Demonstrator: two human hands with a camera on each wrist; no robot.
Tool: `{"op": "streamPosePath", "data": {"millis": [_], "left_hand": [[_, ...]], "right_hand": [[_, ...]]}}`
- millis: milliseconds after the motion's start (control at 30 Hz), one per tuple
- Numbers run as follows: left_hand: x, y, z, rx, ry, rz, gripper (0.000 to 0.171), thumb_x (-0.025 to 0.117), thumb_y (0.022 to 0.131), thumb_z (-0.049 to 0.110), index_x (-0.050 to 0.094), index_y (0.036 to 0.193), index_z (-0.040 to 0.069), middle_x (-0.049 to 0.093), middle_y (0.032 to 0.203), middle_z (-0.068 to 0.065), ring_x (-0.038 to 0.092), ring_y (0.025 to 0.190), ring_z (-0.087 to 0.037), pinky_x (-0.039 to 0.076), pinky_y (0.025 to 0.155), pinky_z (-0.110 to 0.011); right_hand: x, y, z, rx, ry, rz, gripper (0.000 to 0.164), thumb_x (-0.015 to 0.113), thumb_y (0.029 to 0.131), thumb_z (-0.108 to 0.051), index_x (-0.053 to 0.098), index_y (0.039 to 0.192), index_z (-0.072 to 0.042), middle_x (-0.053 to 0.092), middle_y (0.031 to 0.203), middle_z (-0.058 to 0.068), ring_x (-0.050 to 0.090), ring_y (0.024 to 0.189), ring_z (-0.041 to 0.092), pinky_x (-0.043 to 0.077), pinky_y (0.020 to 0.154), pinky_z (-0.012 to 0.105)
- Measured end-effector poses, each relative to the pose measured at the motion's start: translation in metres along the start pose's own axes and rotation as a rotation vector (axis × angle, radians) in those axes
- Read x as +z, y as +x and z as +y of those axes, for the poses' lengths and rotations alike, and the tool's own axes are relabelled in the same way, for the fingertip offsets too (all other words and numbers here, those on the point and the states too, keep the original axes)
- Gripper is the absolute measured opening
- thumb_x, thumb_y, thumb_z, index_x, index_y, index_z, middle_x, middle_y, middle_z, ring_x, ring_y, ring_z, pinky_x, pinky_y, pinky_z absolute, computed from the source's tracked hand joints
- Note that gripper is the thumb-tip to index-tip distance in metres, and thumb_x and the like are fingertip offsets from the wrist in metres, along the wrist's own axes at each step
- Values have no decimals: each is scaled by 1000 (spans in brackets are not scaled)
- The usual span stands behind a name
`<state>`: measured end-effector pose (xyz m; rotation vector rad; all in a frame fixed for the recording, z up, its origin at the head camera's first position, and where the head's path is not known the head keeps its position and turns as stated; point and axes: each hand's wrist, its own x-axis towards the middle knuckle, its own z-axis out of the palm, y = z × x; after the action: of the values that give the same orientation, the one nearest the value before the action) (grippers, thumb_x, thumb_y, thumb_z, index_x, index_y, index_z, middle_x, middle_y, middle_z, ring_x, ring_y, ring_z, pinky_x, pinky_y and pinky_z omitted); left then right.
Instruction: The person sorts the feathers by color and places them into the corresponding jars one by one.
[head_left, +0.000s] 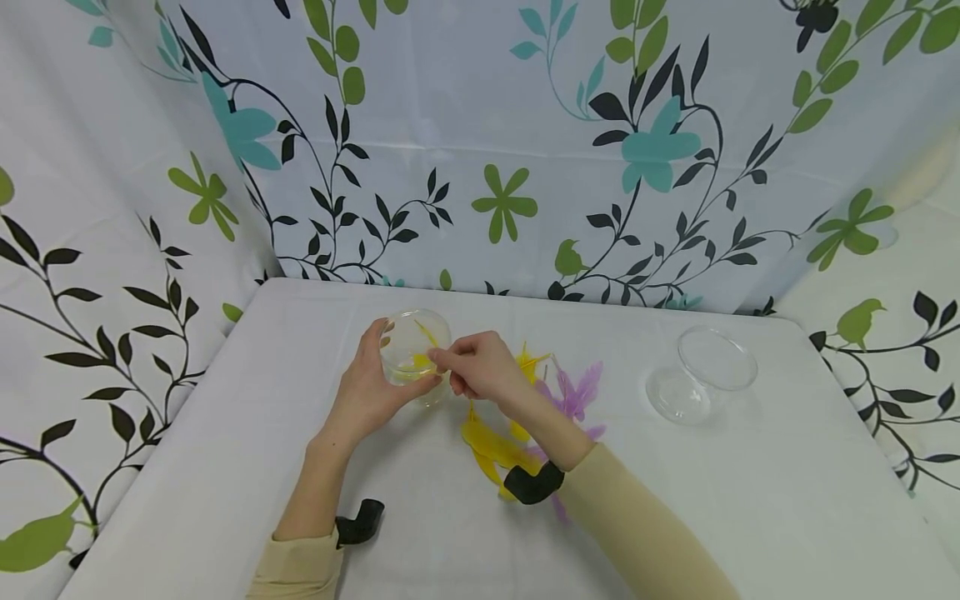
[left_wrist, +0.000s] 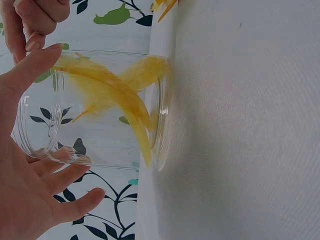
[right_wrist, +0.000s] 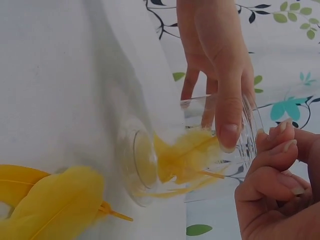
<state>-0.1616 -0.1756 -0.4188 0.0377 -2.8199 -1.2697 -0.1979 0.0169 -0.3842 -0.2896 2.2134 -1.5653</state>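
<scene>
In the head view my left hand (head_left: 375,385) holds a clear jar (head_left: 401,340) that stands on the white table. Its thumb lies along the near side and its fingers reach round the far side. Inside, yellow feathers (left_wrist: 112,90) cross each other, some with their tips down at the base. At the jar's mouth is my right hand (head_left: 480,367), its fingers (right_wrist: 272,160) curled and its fingertips right at the rim. Nothing shows between the curled fingers in the right wrist view.
Loose yellow feathers (head_left: 491,446) lie on the table under the right forearm, alongside purple feathers (head_left: 576,392). A second clear jar (head_left: 678,400) stands at the right. Patterned cloth (head_left: 450,150) hangs behind the white table (head_left: 442,533).
</scene>
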Motion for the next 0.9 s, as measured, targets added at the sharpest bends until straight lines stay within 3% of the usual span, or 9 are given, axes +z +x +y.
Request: {"op": "streamPosePath", "data": {"millis": [200, 467, 900], "left_hand": [[1, 0, 0, -5, -1, -1, 112, 78, 78, 59, 11, 158, 19, 31, 160, -10, 40, 141, -39, 41, 105, -63], [2, 0, 1, -16, -4, -1, 112, 78, 77, 60, 12, 158, 20, 31, 160, -10, 39, 141, -38, 40, 106, -64], [1, 0, 2, -38, 5, -9, 114, 78, 77, 60, 9, 159, 20, 29, 162, -9, 37, 142, -38, 37, 108, -64]], "right_hand": [[-5, -4, 4, 3, 2, 14, 45, 69, 94, -40, 70, 93, 5, 54, 55, 4, 41, 45, 14, 32, 42, 22], [-15, -9, 15, 36, 5, 44, 39, 69, 92, -46, 70, 85, -8, 55, 58, 5, 43, 49, 16, 36, 45, 22], [-34, -25, 38, 77, 21, 90, 44, 70, 91, -45, 71, 91, -1, 55, 56, 4, 39, 46, 14, 30, 42, 23]]}}
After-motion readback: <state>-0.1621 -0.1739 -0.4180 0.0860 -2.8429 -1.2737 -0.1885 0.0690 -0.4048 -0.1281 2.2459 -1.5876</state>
